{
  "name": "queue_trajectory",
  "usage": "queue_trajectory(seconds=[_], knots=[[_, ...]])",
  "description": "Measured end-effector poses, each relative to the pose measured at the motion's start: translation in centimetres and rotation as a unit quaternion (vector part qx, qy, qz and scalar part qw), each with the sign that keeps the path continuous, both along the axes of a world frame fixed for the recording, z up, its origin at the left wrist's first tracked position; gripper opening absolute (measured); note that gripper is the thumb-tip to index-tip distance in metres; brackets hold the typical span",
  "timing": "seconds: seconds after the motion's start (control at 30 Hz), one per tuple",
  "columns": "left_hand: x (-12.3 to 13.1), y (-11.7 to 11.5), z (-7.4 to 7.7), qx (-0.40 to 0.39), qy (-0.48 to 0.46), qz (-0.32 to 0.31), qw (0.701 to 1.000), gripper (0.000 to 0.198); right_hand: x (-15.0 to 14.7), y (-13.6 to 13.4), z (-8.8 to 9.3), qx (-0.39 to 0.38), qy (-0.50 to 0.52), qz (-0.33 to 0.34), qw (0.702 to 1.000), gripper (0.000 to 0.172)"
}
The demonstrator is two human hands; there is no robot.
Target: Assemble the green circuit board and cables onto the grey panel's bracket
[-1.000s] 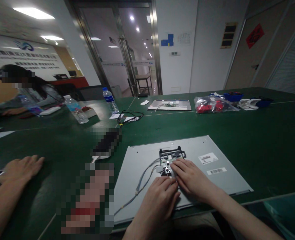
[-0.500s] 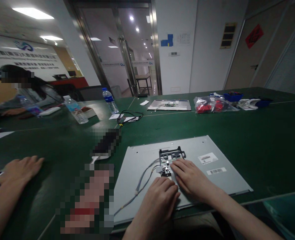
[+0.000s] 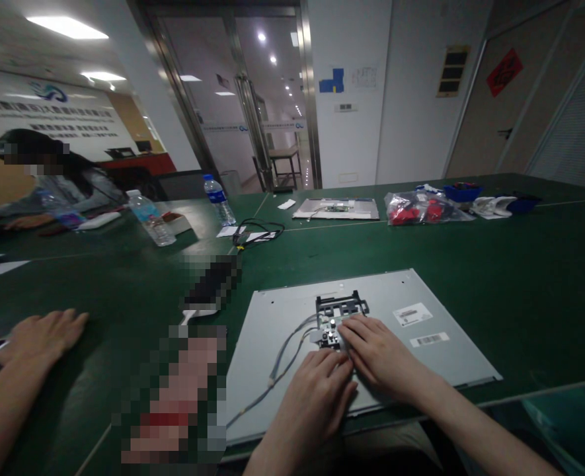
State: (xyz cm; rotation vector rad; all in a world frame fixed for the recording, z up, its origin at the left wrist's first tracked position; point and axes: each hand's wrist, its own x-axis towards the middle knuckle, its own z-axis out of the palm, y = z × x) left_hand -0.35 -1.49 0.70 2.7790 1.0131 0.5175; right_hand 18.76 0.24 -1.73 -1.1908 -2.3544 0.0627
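A grey metal panel point(image 3: 421, 291) lies flat on the green table in front of me. Near its middle sit a small circuit board point(image 3: 330, 334) and a black plastic bracket point(image 3: 340, 305), with grey cables point(image 3: 287, 350) running off to the left. My left hand point(image 3: 316, 396) rests on the panel just below the board, fingers curled together and pressed down. My right hand point(image 3: 384, 354) lies beside it, fingers pressed against the board's right edge. What the fingertips hold is hidden.
Another person's hand point(image 3: 44, 334) lies flat on the table at the left. Two water bottles point(image 3: 151, 218) and a black cable point(image 3: 255, 233) stand further back. A second panel point(image 3: 336, 208), a plastic bag of red parts point(image 3: 418, 208) and a seated person point(image 3: 49, 175) are beyond.
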Motion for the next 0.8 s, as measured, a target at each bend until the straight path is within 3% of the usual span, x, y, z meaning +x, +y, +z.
queue_trajectory(seconds=[0.8], knots=[[-0.04,-0.09,-0.17,-0.005,0.006,0.0,1.0,0.015,-0.08,-0.03,0.08,0.012,-0.002,0.002,1.0,0.043]])
